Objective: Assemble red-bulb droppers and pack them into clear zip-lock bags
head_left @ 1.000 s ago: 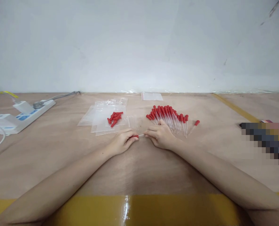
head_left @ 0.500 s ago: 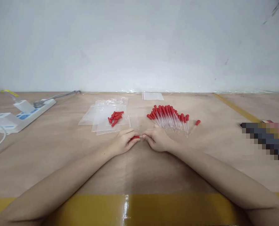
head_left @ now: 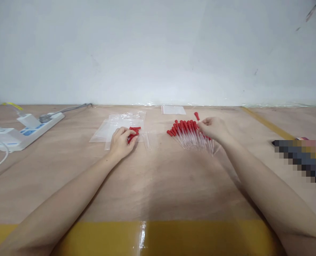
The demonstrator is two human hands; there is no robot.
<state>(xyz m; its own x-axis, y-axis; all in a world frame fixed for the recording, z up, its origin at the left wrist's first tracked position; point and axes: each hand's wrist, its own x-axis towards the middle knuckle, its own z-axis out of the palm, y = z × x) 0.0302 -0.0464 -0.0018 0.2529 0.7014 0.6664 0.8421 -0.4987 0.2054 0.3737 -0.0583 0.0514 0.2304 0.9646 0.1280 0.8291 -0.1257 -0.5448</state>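
My left hand point(head_left: 121, 140) lies on a stack of clear plastic bags point(head_left: 107, 128), fingers curled onto a small pile of loose red rubber bulbs point(head_left: 134, 131), and seems to pinch one of them. My right hand point(head_left: 213, 128) hovers over the right end of a fanned row of glass droppers with red bulbs point(head_left: 186, 132). It pinches one dropper point(head_left: 196, 116), whose red bulb sticks up to the left of the fingers. A few bare clear tubes point(head_left: 151, 139) lie between the two piles.
A white power strip point(head_left: 34, 128) with plugs and cables sits at the far left. One small clear bag point(head_left: 173, 110) lies by the wall. A pixelated patch point(head_left: 303, 160) covers something at the right. Yellow tape point(head_left: 158, 236) runs along the near table edge.
Both hands were together at the table's middle, pulling a red bulb off a tube. The left hand moved to the bulb pile and the right hand went to the dropper row and lifted one.
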